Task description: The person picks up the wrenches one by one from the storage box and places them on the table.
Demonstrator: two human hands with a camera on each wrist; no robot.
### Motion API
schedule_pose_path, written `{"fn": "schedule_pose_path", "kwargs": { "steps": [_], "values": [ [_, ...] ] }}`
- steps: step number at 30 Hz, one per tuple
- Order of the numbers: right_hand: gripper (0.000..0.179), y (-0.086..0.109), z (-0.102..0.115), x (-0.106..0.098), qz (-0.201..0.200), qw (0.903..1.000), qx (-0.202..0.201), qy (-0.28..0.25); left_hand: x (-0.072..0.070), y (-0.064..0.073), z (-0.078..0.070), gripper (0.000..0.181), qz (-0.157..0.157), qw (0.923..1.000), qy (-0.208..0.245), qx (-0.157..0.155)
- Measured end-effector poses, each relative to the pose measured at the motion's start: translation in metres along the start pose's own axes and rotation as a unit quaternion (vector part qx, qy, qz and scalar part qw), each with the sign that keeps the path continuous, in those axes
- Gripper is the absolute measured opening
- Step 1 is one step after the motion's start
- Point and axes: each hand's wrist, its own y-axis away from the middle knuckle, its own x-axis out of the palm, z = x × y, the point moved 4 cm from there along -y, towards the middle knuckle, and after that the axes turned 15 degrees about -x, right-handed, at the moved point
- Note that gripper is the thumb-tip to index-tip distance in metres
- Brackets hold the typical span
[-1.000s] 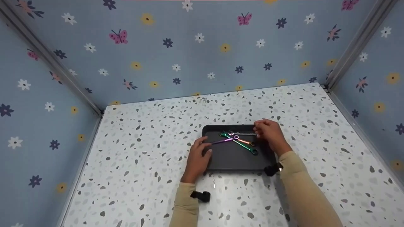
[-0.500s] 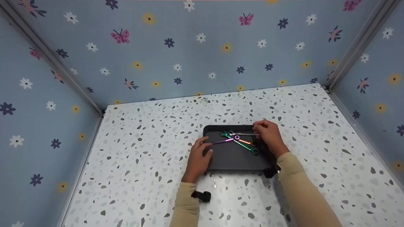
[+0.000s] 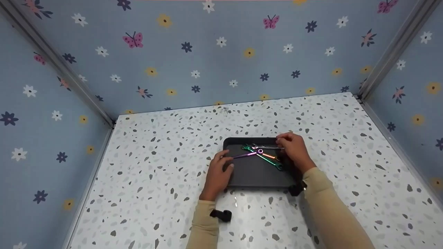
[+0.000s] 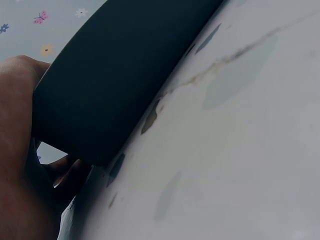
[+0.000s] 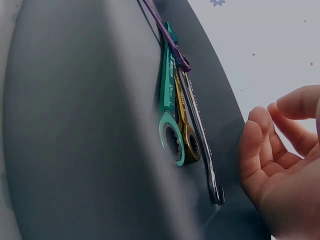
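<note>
A dark grey rectangular tray [image 3: 261, 176] lies on the speckled table in the head view. Inside, a purple wrench [image 3: 244, 154], a green wrench [image 3: 268, 161], a gold-orange wrench [image 5: 182, 112] and a silver wrench [image 5: 202, 137] overlap near the back. My left hand [image 3: 217, 173] rests at the tray's left side with fingers loosely bent; a fingertip is close to the purple wrench's end. My right hand [image 3: 296, 150] is at the back right corner, fingers loosely curled with nothing between them. In the right wrist view it overlaps the rim beside the silver wrench.
White speckled table [image 3: 166, 152] surrounds the tray on all sides. Blue floral panels [image 3: 221, 55] stand behind and at both sides, joined by grey metal posts. A black camera strap [image 3: 220, 215] sits on my left wrist, another on my right.
My right hand has shifted very slightly leftward at the tray's back right corner. My left hand, the tray and the wrenches keep their places; the head view drifts a little.
</note>
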Motion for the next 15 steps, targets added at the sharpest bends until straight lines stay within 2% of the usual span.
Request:
{"fn": "schedule_pose_path", "kwargs": {
  "steps": [7, 15],
  "values": [
    [0.027, 0.0001, 0.0017, 0.0027, 0.005, 0.9997, -0.004, 0.023, -0.0003, 0.0000, 0.0011, 0.025, 0.000, 1.0000, -0.001, -0.006],
    [0.029, -0.0002, 0.0010, 0.0064, 0.034, 0.9966, -0.007, 0.074, 0.0001, -0.0012, 0.0025, 0.025, -0.003, 1.0000, -0.002, -0.005]
  ]
}}
